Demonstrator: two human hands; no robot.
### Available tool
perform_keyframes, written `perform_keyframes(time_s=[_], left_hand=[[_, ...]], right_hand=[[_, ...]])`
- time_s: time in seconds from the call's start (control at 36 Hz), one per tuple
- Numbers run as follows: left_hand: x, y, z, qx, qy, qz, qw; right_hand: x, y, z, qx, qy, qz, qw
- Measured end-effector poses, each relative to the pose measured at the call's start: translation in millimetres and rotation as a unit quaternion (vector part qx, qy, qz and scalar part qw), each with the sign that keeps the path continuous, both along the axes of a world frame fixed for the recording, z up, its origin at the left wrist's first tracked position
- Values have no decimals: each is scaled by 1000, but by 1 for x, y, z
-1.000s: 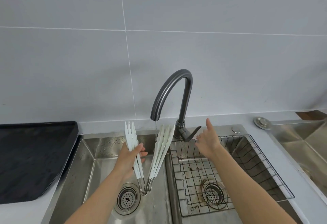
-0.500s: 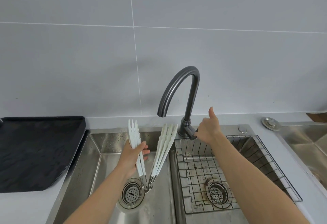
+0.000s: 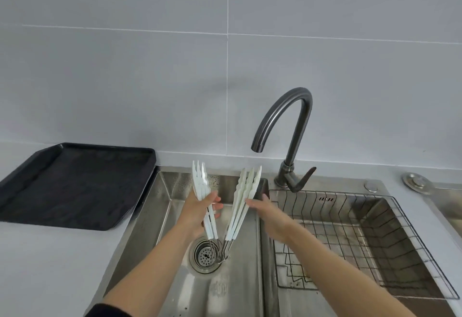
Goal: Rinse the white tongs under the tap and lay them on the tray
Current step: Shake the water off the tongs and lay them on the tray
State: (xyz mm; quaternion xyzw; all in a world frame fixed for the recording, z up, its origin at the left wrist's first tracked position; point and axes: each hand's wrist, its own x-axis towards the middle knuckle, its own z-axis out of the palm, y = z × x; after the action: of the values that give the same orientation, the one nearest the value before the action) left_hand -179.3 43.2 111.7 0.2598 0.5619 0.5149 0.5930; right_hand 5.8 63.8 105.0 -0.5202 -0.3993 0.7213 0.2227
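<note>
**Tongs held over the left basin**

The tongs point(image 3: 225, 206) are held upright over the left basin of the sink point(image 3: 162, 191), white blades up, wire hinge end down just above the drain point(image 3: 205, 256). They are splayed in a V. The left blade set is clasped by the left hand point(image 3: 200, 210), fingers wrapped round the front and pressed against the white plastic. The right blade set is met by the right hand point(image 3: 268, 213), fingers stretched out flat and spread; the fingertips point(image 3: 250, 202) are seen right at the blade's edge, though whether contact is made cannot be told. Nothing is pinched by that hand.

The tap point(image 3: 287, 126) is arched above and to the right, its spout mouth over the divider area, above the right blade tips. No stream of water is visible. A wire rack point(image 3: 350, 229) is seated in the right basin. The black tray point(image 3: 75, 184) lies on the counter point(image 3: 50, 266) to the left, just beside the sink, well apart from the tongs.
</note>
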Motion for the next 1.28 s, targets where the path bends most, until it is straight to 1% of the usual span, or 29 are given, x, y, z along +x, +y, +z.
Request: perform_keyframes(time_s=[0.06, 0.11, 0.19, 0.31, 0.42, 0.56, 0.64, 0.72, 0.83, 0.92, 1.0, 1.06, 1.11, 1.17, 1.22, 1.28], left_hand=[[-3, -6, 2, -7, 7, 8, 1000], [-6, -11, 2, -29, 2, 16, 999], [-11, -20, 2, -71, -7, 33, 997], [-16, -31, 0, -114, -2, 43, 993], [-20, -37, 1, -120, 6, 50, 992], [-26, -44, 1, -112, -3, 4, 994], [-32, -43, -3, -100, 4, -3, 995], [-42, -39, -9, -118, 20, -22, 993], [-67, -37, -22, -151, 18, -67, 986], [-91, -37, -38, -184, 25, -109, 976], [-118, -43, -56, -237, 64, -159, 956], [-128, -49, -63, -256, 91, -183, 945], [-141, -53, -68, -264, 105, -208, 936], [-150, -56, -70, -262, 99, -223, 934], [-158, -57, -66, -254, 86, -239, 933], [-164, -55, -64, -241, 92, -252, 933]], right_hand=[[-20, -13, -9, -23, 11, 42, 999], [-36, -23, -11, -18, 38, 66, 997], [-52, -32, -12, -15, 83, 31, 996], [-60, -38, -13, -33, 80, 24, 996], [-65, -40, -11, -70, 94, 23, 993], [-69, -39, -4, -103, 92, -3, 990], [-75, -36, 1, -119, 85, -16, 989], [-83, -35, 2, -117, 73, -40, 990], [-102, -42, -8, -132, 67, -77, 986], [-128, -58, -27, -189, 77, -107, 973], [-160, -78, -46, -240, 71, -169, 953], [-172, -88, -56, -258, 67, -197, 944], [-186, -98, -62, -270, 66, -222, 935], [-197, -106, -63, -273, 62, -242, 929], [-206, -110, -62, -259, 64, -262, 927], [-213, -112, -58, -247, 76, -282, 924]])
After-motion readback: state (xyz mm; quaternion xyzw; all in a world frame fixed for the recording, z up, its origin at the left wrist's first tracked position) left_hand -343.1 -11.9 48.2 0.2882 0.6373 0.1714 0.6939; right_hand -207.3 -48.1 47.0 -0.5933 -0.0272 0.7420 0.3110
